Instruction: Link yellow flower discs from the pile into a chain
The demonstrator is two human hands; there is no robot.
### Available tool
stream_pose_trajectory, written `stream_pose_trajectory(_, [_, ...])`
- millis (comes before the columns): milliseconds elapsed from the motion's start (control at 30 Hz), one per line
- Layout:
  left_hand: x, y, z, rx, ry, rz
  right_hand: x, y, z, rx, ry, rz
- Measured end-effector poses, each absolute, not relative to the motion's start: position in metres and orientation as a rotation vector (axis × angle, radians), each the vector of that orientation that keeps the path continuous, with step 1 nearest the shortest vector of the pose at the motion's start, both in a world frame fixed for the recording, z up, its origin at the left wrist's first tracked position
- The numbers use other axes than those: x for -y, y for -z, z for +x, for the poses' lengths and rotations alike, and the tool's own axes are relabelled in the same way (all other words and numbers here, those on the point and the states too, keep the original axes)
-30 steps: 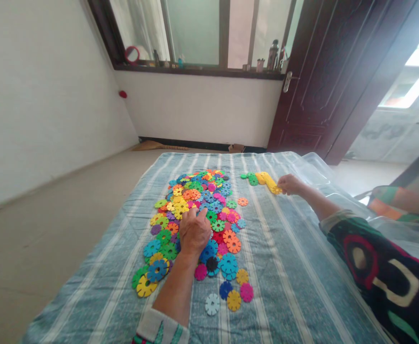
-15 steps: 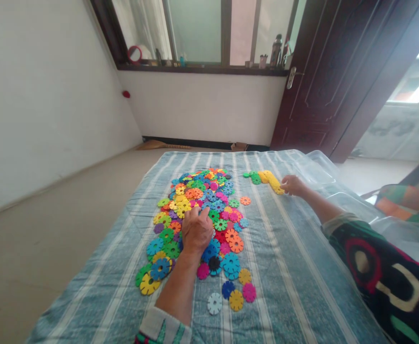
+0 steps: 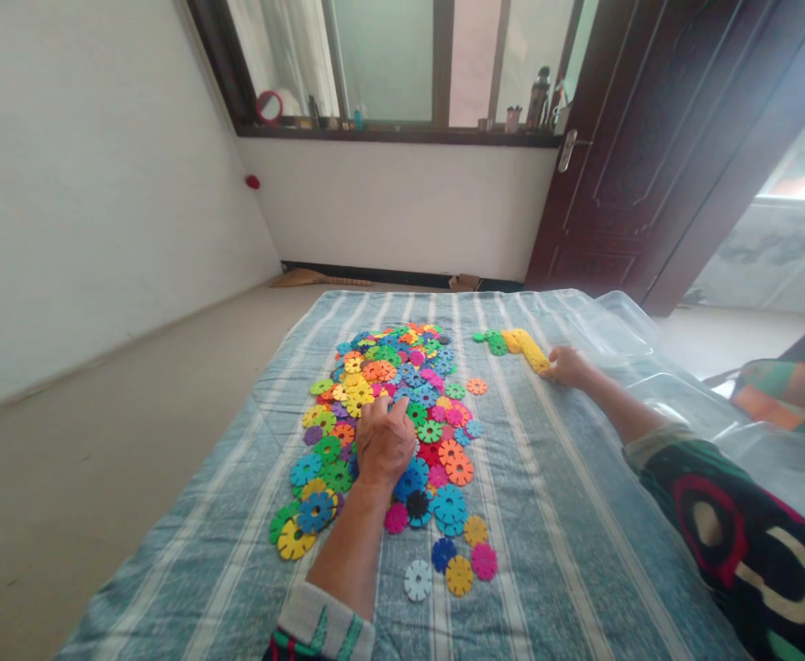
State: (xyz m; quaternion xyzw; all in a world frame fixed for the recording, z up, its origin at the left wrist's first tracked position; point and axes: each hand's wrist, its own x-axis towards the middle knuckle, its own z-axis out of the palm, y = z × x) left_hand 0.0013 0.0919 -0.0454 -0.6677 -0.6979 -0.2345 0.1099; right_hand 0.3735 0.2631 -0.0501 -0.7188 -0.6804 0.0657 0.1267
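Across the cloth-covered table lies a heap of colourful notched plastic discs (image 3: 376,372), flower-like, with holes in their middles. My left hand (image 3: 383,445) rests on the heap near yellow and green discs, fingers bent downward and a little apart; I see nothing held, though the fingertips are partly hidden. Farther right, a line of overlapping yellow discs (image 3: 531,352) continues from green discs (image 3: 496,342). At the near end of that line, my right hand (image 3: 567,367) has its fingers pinched on a yellow disc.
Clear plastic containers (image 3: 615,329) stand along the table's right edge, another container (image 3: 684,404) nearer. Several loose discs, including a pale one (image 3: 418,580), lie in front of the heap. A striped cloth (image 3: 237,514) covers the table. Beyond are a door (image 3: 622,147) and a windowsill (image 3: 402,135).
The whole view has shifted slightly, so things sit a little farther right. My right hand has come against the yellow line's near end. My left hand stays on the heap.
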Motion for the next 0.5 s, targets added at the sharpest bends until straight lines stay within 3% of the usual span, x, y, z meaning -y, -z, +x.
stream_pose_trajectory(233, [-0.086,0.043,0.005,2.105,0.639,-1.962,-0.243,0.035,0.340,1.976,-0.139,-1.995])
stream_pose_trajectory(500, [-0.082,0.037,0.010,2.136,0.615,-1.986,-0.202,-0.001,0.207,2.366,-0.318,-1.398])
